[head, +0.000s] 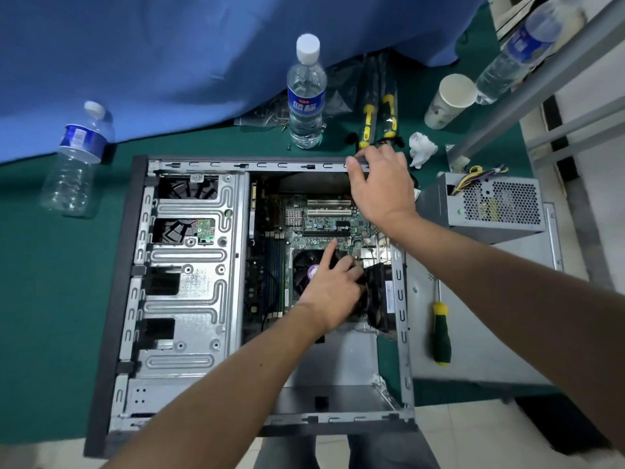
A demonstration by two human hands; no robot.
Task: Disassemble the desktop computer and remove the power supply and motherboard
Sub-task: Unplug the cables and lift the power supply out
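A: Case, desktop computer, lying on its side on the green worktop, side panel off. Motherboard seated inside, toward the far right of the cavity. Power supply out of the case, standing on the worktop just beside the case's right far corner, wires at its top.

B: Hands?

A: Left hand inside the case, over the cooler fan; forefinger straight, its tip on the motherboard, other fingers curled at a black fan near the right wall. Whether they grip it, cannot tell. Right hand at the far rim of the case, fingers bent over the edge, holding it.

B: Loose items?

A: Screwdriver, green and yellow handle, on the grey side panel right of the case. Three water bottles: one upright behind the case, one far left, one far right. Paper cup, crumpled tissue, blue cloth at the back.
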